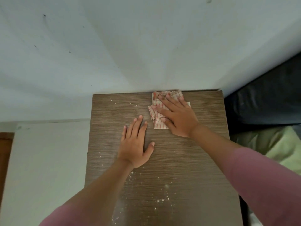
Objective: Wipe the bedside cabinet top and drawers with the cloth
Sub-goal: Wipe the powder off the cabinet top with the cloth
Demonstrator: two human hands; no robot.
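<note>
A home bedroom: a wood-grain bedside cabinet (162, 160) against a white wall (114, 54), beside a bed (268, 144).

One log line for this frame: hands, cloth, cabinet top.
right hand: presses cloth, far edge | left hand: flat on cabinet top | white crumbs: near edge

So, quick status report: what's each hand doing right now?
Right hand flat, pressing cloth at cabinet top's far edge. Left hand flat on bare wood. White crumbs near front, unwiped.
</note>
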